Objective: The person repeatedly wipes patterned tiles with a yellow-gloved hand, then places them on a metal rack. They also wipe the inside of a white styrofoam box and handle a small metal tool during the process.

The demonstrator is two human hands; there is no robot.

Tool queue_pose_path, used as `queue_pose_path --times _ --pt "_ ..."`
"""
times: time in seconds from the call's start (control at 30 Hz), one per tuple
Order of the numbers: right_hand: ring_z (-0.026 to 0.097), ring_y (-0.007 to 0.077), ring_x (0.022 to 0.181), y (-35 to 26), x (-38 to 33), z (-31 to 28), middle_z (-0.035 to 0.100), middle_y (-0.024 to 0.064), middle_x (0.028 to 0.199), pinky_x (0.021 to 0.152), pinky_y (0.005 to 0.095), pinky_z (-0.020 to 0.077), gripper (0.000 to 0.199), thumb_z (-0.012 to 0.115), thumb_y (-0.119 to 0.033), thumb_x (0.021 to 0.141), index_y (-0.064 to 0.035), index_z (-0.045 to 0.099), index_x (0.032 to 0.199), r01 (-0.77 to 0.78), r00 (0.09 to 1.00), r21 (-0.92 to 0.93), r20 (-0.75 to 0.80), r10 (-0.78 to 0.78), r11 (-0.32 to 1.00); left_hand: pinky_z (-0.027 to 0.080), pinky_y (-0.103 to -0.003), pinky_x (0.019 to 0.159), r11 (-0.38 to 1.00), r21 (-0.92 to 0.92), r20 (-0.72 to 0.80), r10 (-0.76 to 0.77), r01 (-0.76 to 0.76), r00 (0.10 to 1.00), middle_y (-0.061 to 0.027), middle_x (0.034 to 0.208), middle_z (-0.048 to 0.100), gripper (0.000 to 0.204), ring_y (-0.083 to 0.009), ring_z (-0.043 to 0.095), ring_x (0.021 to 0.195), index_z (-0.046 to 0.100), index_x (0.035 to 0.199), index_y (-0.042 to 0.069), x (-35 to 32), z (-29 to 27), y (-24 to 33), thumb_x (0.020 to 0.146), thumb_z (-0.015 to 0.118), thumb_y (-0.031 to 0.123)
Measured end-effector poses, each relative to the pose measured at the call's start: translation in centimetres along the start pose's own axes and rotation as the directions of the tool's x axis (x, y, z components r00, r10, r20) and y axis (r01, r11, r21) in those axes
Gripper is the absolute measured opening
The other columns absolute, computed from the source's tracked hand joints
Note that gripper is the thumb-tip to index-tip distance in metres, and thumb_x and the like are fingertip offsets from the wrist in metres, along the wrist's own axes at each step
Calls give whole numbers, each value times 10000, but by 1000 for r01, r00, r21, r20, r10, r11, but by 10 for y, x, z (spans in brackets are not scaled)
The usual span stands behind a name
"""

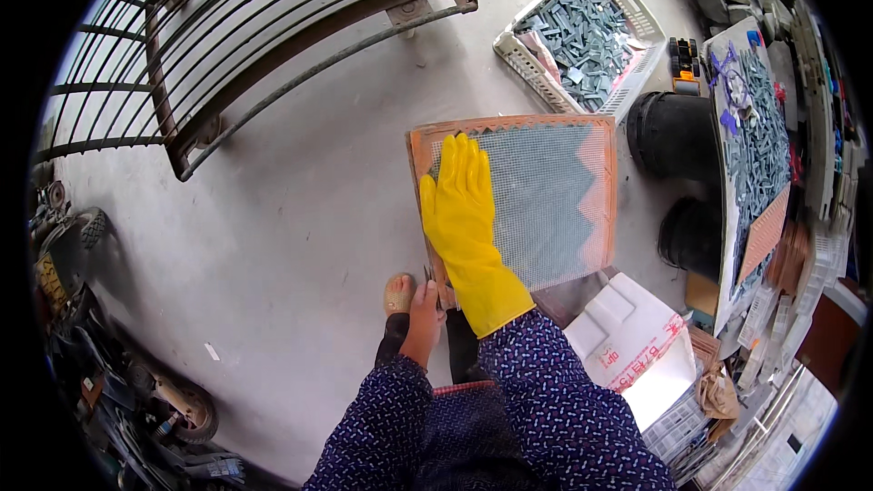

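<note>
The mesh-faced mosaic sheet (541, 205) lay on an orange tray (546, 122) before the person, probably pliable but with brittle pieces; opposite tray rims seemed the safest hold. The gloved right hand (462, 209) rested flat on it, fingers extended; the left hand's (423, 318) fingers gripped a slim dark tool (427, 274).

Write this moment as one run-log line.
left hand: bare, gripping slim tool | right hand: yellow-gloved, flat on mesh panel | white crate: grey tile strips

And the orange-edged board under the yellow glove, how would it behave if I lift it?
The orange-edged board is probably stiff, since its edges look nearly straight. The mesh on it looks thin, so it might flex.
</note>
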State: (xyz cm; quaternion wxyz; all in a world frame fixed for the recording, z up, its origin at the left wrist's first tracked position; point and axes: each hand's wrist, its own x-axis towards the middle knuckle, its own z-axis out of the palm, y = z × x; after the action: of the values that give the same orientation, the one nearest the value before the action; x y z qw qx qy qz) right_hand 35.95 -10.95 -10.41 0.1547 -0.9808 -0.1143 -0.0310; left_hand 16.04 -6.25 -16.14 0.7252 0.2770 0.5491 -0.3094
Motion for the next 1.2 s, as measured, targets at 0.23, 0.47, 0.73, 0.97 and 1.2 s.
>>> queue_pose_path --times 0.23,0.47,0.73,0.97,1.2 --pt "385 347 1210 19 2 0 423 213 1290 1050 417 241 513 511 -234 846 48 398 1259 99 995 31 16 -99 995 274 -179 464 998 -36 -17 46 -47 999 76 824 409 514 -69 327 533 311 1350 247 -8 4 3 895 489 409" --pt "399 311 1208 31 -51 -28 445 166 1285 1050 406 254 476 494 -196 839 1 416 1266 198 952 167 201 -229 966 274 -180 456 1000 8 -35 28 -28 999 68 800 398 436 -67 330 526 384 1273 231 -8 1 6 896 478 428" --pt "429 247 1196 47 13 -25 482 112 1269 1049 388 271 459 522 -177 809 -22 467 1237 418 892 156 114 -437 895 272 -152 403 986 -33 88 165 -162 982 68 754 496 252 -23 374 489 477 1069 178 -3 7 2 915 457 375" --pt "430 244 1197 73 -75 -54 484 100 1268 1056 391 256 462 520 -163 796 -27 472 1235 300 893 135 309 -328 944 265 -141 387 993 -23 61 120 -119 991 57 758 510 217 -17 381 483 462 1075 177 -7 -2 6 937 413 337" --pt "431 257 1192 56 6 -19 481 124 1261 1054 408 256 471 528 -168 788 -29 467 1234 373 916 149 96 -389 916 253 -144 402 993 27 31 113 -114 993 59 762 505 198 -17 354 495 454 1062 189 -9 9 8 948 370 328"
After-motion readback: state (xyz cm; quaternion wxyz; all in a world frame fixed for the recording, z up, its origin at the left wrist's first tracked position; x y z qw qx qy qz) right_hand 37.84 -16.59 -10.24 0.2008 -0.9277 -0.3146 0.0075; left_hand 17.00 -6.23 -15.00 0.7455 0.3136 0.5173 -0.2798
